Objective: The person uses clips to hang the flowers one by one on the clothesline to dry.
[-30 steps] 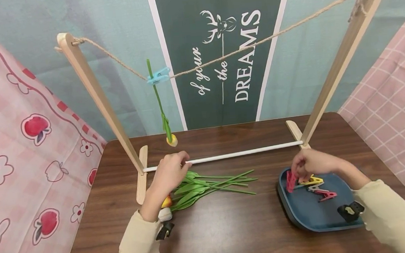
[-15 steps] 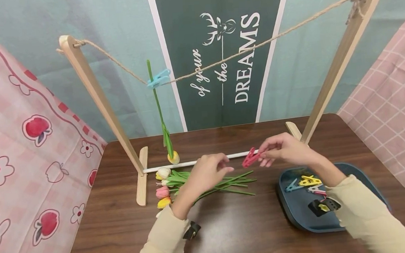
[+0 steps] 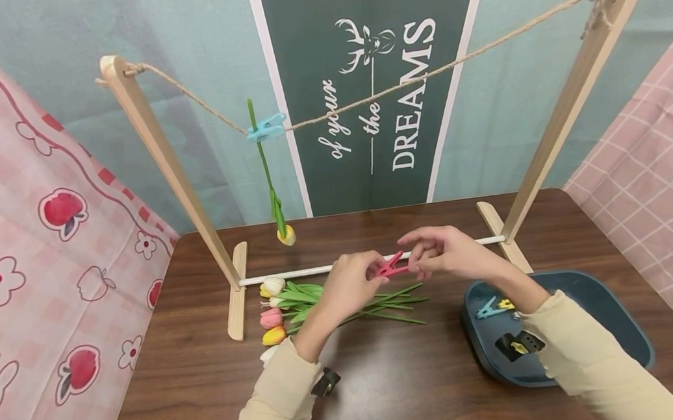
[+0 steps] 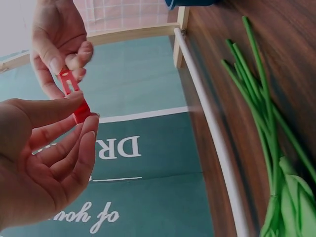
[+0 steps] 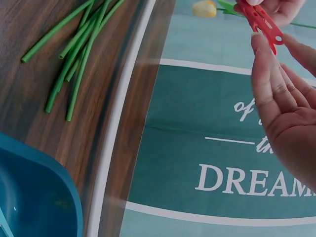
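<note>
A red clothespin (image 3: 392, 266) is held between both hands above the tulip stems. My left hand (image 3: 350, 284) pinches one end between thumb and fingers, plain in the left wrist view. At the other end, my right hand (image 3: 448, 254) has its thumb and forefinger on the clothespin (image 5: 266, 29). Below and left lie several tulips (image 3: 304, 303), with pink, yellow and white heads to the left. A yellow tulip (image 3: 278, 207) hangs head down from a twine line (image 3: 421, 79), its stem gripped by a light blue clothespin (image 3: 267, 127).
Two wooden posts (image 3: 163, 157) carry the twine, and a white rod (image 3: 306, 272) joins their feet. At right on the brown table (image 3: 384, 389) stands a dark blue tray (image 3: 613, 308) with a blue clothespin (image 3: 488, 308) and others partly behind the right sleeve.
My right hand has lifted the red clothespin out of the tray and brought it left. My left hand has moved right from near the hanging tulip and now holds the clothespin too.
</note>
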{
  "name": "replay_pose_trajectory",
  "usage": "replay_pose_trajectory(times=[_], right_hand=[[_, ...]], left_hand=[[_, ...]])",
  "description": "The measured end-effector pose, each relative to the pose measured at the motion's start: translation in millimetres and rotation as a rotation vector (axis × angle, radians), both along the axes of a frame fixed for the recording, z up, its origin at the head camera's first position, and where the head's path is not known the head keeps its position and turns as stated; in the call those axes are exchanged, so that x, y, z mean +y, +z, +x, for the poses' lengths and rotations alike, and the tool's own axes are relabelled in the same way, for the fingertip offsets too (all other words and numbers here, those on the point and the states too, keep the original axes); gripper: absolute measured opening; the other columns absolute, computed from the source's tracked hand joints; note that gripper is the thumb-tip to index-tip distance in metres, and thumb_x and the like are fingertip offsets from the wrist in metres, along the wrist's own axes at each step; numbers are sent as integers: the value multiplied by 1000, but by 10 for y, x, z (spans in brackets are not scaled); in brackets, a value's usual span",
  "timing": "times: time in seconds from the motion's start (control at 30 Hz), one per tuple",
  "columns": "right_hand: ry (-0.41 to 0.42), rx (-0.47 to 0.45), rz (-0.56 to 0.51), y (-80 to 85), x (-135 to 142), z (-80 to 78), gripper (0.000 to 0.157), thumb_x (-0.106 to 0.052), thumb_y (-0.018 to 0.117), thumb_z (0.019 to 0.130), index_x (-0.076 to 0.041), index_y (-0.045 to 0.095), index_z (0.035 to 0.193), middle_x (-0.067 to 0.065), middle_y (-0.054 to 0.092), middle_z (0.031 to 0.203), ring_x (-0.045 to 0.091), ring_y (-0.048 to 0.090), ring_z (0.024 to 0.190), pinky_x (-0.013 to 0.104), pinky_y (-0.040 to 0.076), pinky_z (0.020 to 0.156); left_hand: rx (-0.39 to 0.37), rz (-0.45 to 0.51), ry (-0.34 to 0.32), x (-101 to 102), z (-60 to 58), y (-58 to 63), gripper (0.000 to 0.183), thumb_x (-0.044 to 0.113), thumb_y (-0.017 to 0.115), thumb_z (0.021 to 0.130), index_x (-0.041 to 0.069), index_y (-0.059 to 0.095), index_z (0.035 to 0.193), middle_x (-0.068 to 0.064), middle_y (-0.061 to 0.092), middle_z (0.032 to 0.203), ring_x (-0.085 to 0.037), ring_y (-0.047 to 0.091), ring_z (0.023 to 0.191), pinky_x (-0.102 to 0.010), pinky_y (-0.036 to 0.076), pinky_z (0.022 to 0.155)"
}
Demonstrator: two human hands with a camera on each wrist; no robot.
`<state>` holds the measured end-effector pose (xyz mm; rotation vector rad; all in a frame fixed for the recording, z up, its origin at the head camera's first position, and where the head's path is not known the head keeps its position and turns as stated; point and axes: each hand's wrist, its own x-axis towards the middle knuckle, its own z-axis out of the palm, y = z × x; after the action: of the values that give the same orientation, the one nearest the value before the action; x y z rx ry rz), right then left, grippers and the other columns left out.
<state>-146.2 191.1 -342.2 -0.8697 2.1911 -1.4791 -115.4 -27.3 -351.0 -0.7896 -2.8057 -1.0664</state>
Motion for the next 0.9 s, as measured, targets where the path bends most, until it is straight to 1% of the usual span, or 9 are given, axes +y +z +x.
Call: replay_pose_trajectory(times=[0.1,0.27,0.37,0.43,0.5,0.6,0.7,0.77,0.9], right_hand=[[-21,79,55,1,-16,9,39,2,68,81,8,55,118,12,65,82,20,63,68,30,52,60],[-77,235,112,-18,-37,29,35,-5,75,76,-1,63,108,-1,60,78,12,55,66,25,45,55],[-99,294,116,-25,-42,27,32,-4,76,75,-3,65,105,-2,59,80,13,54,67,25,44,55],[-122,332,116,-15,-30,23,31,-3,76,74,-3,66,103,0,59,84,14,55,70,25,45,58],[-165,365,129,-3,0,13,31,-2,77,73,-3,66,103,1,60,88,15,57,75,25,46,62],[-236,381,151,6,82,-2,31,-1,76,74,-3,65,103,2,61,93,14,58,79,24,46,68],[-279,349,159,-3,181,-12,30,1,74,75,-1,64,104,5,61,92,13,58,78,23,48,68],[-288,315,150,-16,241,-15,30,2,73,76,1,63,105,9,62,90,13,58,76,23,48,66],[-299,259,145,-30,350,-2,30,-1,73,77,2,63,105,13,62,89,13,58,73,22,48,64]], left_hand=[[44,-32,11,-3,8,44,12,9,74,78,6,69,89,-2,66,75,-11,61,65,-22,45,58],[83,-63,33,-14,24,92,12,10,74,78,8,70,90,0,65,75,-9,57,62,-22,43,56],[76,-55,44,-26,27,107,14,11,74,79,8,70,91,-1,65,76,-10,58,63,-23,43,57],[64,-40,55,-44,19,103,16,12,74,79,7,70,94,-1,66,77,-12,60,66,-25,45,59],[48,-32,65,-79,1,78,19,13,74,79,6,69,96,-2,67,79,-13,62,68,-27,47,62],[0,-75,69,-157,-38,-20,18,12,73,80,5,69,96,-3,67,79,-15,63,72,-30,48,67],[-52,-178,57,-247,-78,-194,11,6,71,79,5,69,90,-3,66,77,-17,62,73,-31,48,66],[-85,-258,60,-296,-96,-331,8,1,68,77,6,68,84,-3,63,73,-18,60,69,-30,47,61],[-119,-355,96,-349,-116,-582,18,-9,59,69,9,62,70,-1,56,63,-19,54,58,-29,42,50]])
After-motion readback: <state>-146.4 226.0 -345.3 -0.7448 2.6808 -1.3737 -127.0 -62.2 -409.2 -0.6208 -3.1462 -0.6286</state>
